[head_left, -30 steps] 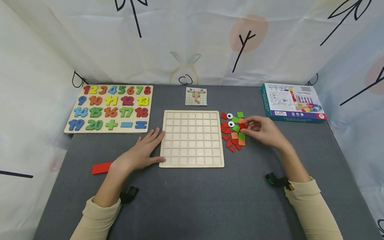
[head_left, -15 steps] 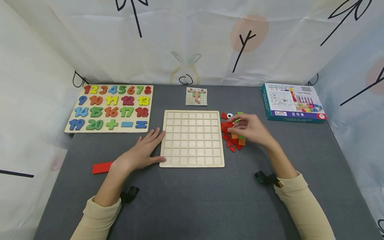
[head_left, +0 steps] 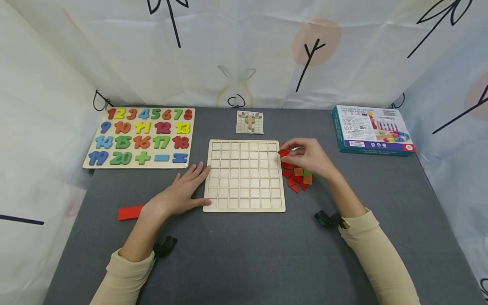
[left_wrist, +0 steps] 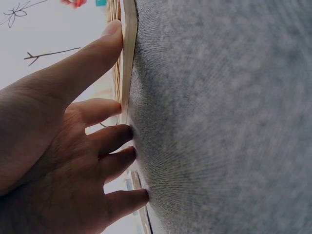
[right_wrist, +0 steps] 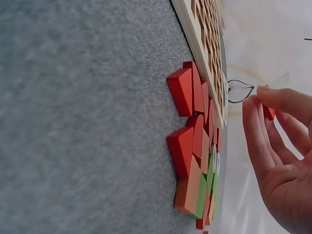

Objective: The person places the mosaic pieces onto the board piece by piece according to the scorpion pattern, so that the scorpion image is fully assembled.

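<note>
Between thumb and fingertips my right hand [head_left: 309, 157] pinches a small red flat piece [head_left: 283, 153], its exact shape partly covered. In the right wrist view the red piece [right_wrist: 268, 112] is up off the table. The hand hovers over the right edge of a wooden grid board [head_left: 244, 176], whose squares hold no pieces. Below it lies a cluster of red, orange and green pieces [head_left: 298, 172], partly hidden by the hand. My left hand [head_left: 177, 190] lies spread, fingers straight, with its thumb and fingertips at the board's left edge; the thumb [left_wrist: 105, 41] touches the rim.
Behind the board lies a small card [head_left: 249, 131] with a coloured grid pattern. A number puzzle board [head_left: 152, 166] is at the back left, a flat printed box [head_left: 381, 127] at the back right. Beside my left wrist lies a red strip [head_left: 129, 213].
My right hand has lifted a red piece from the right side of the cluster and carried it left to the grid board's edge. My left hand stays in place.
</note>
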